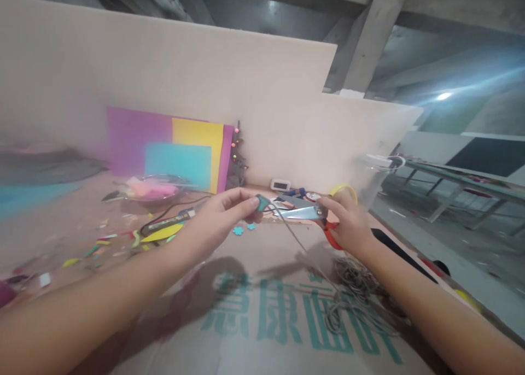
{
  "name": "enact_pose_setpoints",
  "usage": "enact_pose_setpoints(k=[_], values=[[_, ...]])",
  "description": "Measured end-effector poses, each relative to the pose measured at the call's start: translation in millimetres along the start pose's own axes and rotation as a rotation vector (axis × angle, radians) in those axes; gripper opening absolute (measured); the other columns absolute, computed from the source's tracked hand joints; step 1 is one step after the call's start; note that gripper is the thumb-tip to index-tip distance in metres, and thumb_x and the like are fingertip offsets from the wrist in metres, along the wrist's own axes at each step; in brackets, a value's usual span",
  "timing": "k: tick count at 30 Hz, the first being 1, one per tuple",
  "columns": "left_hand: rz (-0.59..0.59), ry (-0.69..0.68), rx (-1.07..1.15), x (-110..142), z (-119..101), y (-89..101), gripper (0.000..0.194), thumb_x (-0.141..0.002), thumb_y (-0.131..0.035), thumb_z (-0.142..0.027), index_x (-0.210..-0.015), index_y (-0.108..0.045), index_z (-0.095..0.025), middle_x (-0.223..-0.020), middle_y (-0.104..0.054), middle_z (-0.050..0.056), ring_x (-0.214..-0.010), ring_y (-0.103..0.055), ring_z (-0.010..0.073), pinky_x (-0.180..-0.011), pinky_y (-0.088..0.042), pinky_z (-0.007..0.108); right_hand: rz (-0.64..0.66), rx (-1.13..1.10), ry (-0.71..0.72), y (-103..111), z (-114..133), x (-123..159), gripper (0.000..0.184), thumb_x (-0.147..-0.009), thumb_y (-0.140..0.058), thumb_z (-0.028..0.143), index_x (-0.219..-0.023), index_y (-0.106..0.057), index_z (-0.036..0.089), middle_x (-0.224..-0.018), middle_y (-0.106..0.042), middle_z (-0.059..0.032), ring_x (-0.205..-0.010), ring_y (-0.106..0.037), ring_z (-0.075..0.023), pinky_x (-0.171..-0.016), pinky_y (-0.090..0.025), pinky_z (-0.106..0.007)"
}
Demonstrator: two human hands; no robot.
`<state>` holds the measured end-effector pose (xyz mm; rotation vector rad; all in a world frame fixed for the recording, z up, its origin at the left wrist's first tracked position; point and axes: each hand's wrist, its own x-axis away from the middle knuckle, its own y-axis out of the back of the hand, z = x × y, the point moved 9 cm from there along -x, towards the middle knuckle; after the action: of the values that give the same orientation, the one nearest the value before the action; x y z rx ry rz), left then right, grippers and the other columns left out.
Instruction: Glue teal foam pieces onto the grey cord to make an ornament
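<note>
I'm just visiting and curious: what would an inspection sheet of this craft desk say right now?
Surface: flattened cardboard with teal printed characters covers the desk.
Job's things: left hand pinches a small teal piece with grey string trailing from it; right hand grips red-handled scissors, blades pointing at the string.
Clutter: coloured paper scraps, two teal flower cut-outs, clear bowl, yellow tape roll.
Fingers: both hands closed on their items.
Cables: black cable; coiled string pile.
Surroundings: coloured sheets against a pale partition; concrete ceiling.
</note>
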<state>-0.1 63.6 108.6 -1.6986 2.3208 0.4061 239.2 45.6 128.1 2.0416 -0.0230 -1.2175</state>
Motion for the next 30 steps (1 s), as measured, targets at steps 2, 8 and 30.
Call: enact_pose_setpoints(k=[2,8,30], values=[[0.026,0.016,0.058,0,4,-5.0,0.027,-0.086,-0.062,-0.045,-0.088,-0.065,-0.018,-0.083,-0.07,0.003,-0.079,-0.063,0.0165,-0.075,-0.046,0.03,-0.015,-0.019,0.025,2,5,-1,0.043,-0.083,-0.06,0.021,-0.124,-0.052,0.024,-0.088,-0.05,-0.0073,-0.078,-0.049,-0.0227,-0.067,-0.045,-0.036],[0.059,0.108,0.248,4,20,-20.5,0.023,-0.084,-0.066,-0.04,-0.085,-0.067,-0.017,-0.093,-0.072,0.005,-0.087,-0.067,0.0182,-0.076,-0.052,0.03,-0.022,-0.019,0.049,3,19,-1,0.045,-0.08,-0.062,0.019,-0.124,-0.053,0.026,-0.086,-0.05,-0.0063,-0.078,-0.048,-0.023,-0.07,-0.044,-0.038],[0.197,0.282,0.383,17,25,-47.3,0.021,-0.085,-0.061,-0.027,-0.097,-0.074,-0.015,-0.099,-0.074,0.009,-0.083,-0.069,0.0175,-0.075,-0.055,0.028,-0.014,-0.053,0.111,2,46,-5,0.039,-0.077,-0.061,0.009,-0.113,-0.053,0.022,-0.084,-0.046,-0.005,-0.076,-0.047,-0.0211,-0.062,-0.042,-0.032]])
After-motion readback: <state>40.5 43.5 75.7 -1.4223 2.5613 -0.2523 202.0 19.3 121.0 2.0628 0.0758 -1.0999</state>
